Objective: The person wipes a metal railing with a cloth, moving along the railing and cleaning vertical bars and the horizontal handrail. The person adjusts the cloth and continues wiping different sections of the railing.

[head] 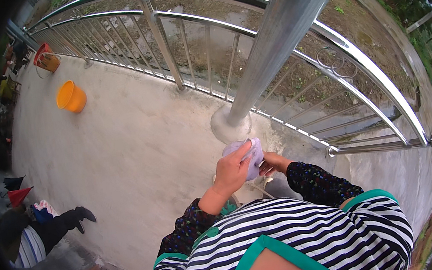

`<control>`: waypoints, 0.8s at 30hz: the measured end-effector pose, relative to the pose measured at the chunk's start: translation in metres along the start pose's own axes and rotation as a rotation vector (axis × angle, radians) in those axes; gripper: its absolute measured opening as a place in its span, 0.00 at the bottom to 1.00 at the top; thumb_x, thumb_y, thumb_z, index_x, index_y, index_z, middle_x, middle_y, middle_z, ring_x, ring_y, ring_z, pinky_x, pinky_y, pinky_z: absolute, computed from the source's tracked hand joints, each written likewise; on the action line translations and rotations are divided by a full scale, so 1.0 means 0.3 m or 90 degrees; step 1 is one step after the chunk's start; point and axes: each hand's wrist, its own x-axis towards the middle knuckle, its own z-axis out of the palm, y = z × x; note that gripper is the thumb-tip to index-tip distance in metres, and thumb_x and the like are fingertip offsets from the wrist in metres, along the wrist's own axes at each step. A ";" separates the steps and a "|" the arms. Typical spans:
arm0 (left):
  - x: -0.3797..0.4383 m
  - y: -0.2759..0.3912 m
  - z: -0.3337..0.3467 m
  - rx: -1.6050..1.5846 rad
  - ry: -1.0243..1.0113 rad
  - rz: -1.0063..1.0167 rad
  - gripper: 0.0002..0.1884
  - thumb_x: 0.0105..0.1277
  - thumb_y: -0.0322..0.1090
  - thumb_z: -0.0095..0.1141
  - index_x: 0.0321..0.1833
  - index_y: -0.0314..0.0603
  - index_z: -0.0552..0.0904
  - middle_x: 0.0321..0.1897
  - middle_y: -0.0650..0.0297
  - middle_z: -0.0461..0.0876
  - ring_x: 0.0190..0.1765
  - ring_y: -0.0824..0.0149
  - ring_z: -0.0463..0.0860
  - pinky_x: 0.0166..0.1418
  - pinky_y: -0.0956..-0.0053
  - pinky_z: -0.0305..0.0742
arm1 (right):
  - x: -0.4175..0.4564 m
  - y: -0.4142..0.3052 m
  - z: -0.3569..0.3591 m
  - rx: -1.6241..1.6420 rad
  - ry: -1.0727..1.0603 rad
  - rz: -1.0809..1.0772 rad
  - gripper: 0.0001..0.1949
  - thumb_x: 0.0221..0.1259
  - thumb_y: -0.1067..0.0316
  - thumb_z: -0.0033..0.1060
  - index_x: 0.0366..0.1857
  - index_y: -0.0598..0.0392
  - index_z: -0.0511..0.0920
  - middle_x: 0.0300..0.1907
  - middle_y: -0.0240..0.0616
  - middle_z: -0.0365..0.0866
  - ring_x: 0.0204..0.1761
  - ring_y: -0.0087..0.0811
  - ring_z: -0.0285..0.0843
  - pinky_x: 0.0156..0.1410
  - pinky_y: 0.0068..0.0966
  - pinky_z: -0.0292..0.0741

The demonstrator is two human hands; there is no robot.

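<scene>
A light purple cloth [257, 158], folded or bunched up, is held in front of my body. My left hand [231, 172] grips it from the left, with the thumb lying on top. At the cloth's right edge is my right hand [273, 163], its fingers partly curled; whether they grip the cloth is hard to see. Both forearms wear dark patterned sleeves. Below the hands, partly hidden by them and my striped top, are a pale curved rim or handle and something green.
A thick metal post [260, 66] rises from a round concrete base [227, 127] just ahead, beside a stainless steel railing [166, 48]. An orange bucket [72, 97] and a red bucket [46, 58] stand farther left. A seated person [47, 234] is at lower left.
</scene>
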 end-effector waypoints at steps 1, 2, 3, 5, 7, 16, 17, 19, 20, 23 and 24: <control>0.022 0.020 -0.053 0.012 -0.006 0.019 0.15 0.59 0.28 0.55 0.51 0.40 0.78 0.39 0.49 0.81 0.40 0.50 0.82 0.42 0.67 0.76 | 0.023 -0.055 0.012 -0.205 0.101 -0.038 0.40 0.57 0.28 0.33 0.50 0.59 0.74 0.39 0.45 0.82 0.39 0.46 0.81 0.47 0.36 0.75; 0.050 0.046 -0.093 0.023 -0.018 0.044 0.15 0.59 0.28 0.55 0.50 0.40 0.79 0.38 0.49 0.81 0.40 0.50 0.82 0.42 0.68 0.76 | 0.074 -0.086 -0.005 -0.530 0.246 -0.160 0.33 0.56 0.39 0.48 0.54 0.59 0.71 0.43 0.47 0.80 0.45 0.47 0.79 0.51 0.37 0.74; 0.067 0.056 -0.148 0.030 -0.040 0.041 0.15 0.59 0.27 0.55 0.50 0.40 0.79 0.38 0.49 0.82 0.40 0.50 0.82 0.42 0.68 0.76 | 0.012 -0.170 0.037 -0.464 0.192 -0.343 0.30 0.53 0.48 0.55 0.57 0.58 0.69 0.46 0.46 0.79 0.48 0.45 0.78 0.52 0.36 0.74; 0.109 0.058 -0.256 0.041 -0.084 0.038 0.14 0.58 0.27 0.55 0.49 0.40 0.80 0.37 0.49 0.82 0.39 0.51 0.82 0.42 0.69 0.76 | -0.144 -0.339 0.120 -0.280 0.016 -0.538 0.31 0.46 0.65 0.65 0.59 0.56 0.66 0.50 0.44 0.77 0.52 0.39 0.75 0.54 0.33 0.73; 0.164 0.047 -0.349 0.052 -0.142 0.057 0.15 0.58 0.26 0.55 0.49 0.40 0.80 0.38 0.50 0.82 0.38 0.52 0.82 0.42 0.70 0.76 | -0.243 -0.497 0.195 -0.197 -0.142 -0.606 0.33 0.42 0.74 0.68 0.59 0.54 0.66 0.50 0.41 0.77 0.53 0.33 0.74 0.56 0.30 0.72; 0.458 0.070 -0.775 0.134 -0.268 -0.014 0.17 0.52 0.24 0.60 0.48 0.36 0.79 0.31 0.55 0.83 0.34 0.66 0.81 0.41 0.75 0.75 | -0.310 -0.891 0.259 -0.441 -0.032 -0.747 0.23 0.42 0.65 0.72 0.45 0.55 0.75 0.37 0.40 0.82 0.39 0.33 0.79 0.47 0.28 0.73; 0.508 0.068 -0.795 0.139 -0.304 -0.089 0.17 0.52 0.25 0.61 0.47 0.37 0.80 0.32 0.54 0.83 0.35 0.63 0.81 0.41 0.73 0.75 | -0.308 -0.911 0.245 -0.422 0.003 -0.781 0.23 0.42 0.63 0.72 0.45 0.55 0.75 0.37 0.41 0.82 0.38 0.36 0.79 0.45 0.28 0.73; 0.623 0.076 -0.829 0.170 -0.365 -0.239 0.16 0.51 0.26 0.62 0.46 0.39 0.80 0.35 0.52 0.82 0.38 0.57 0.83 0.41 0.70 0.75 | -0.315 -0.965 0.206 -0.392 0.074 -0.855 0.23 0.42 0.60 0.71 0.44 0.55 0.75 0.35 0.44 0.81 0.37 0.40 0.79 0.43 0.30 0.73; 0.677 0.065 -0.844 0.196 -0.377 -0.186 0.15 0.51 0.26 0.61 0.44 0.39 0.80 0.34 0.53 0.82 0.38 0.57 0.82 0.41 0.70 0.74 | -0.329 -0.991 0.180 -0.399 0.059 -0.834 0.22 0.43 0.60 0.71 0.43 0.56 0.75 0.35 0.44 0.82 0.37 0.41 0.79 0.42 0.31 0.73; 0.785 -0.026 -0.857 0.272 -0.352 -0.058 0.12 0.51 0.25 0.59 0.41 0.40 0.81 0.33 0.57 0.82 0.37 0.58 0.81 0.40 0.69 0.74 | -0.348 -1.045 0.152 -0.479 -0.013 -0.694 0.21 0.42 0.59 0.70 0.40 0.56 0.74 0.39 0.43 0.80 0.41 0.43 0.77 0.44 0.33 0.72; 0.823 -0.065 -0.850 0.299 -0.313 -0.022 0.12 0.50 0.25 0.59 0.39 0.41 0.82 0.32 0.58 0.81 0.36 0.58 0.81 0.40 0.69 0.74 | -0.338 -1.047 0.136 -0.461 0.039 -0.741 0.20 0.42 0.60 0.69 0.40 0.55 0.75 0.40 0.42 0.78 0.43 0.43 0.76 0.45 0.33 0.71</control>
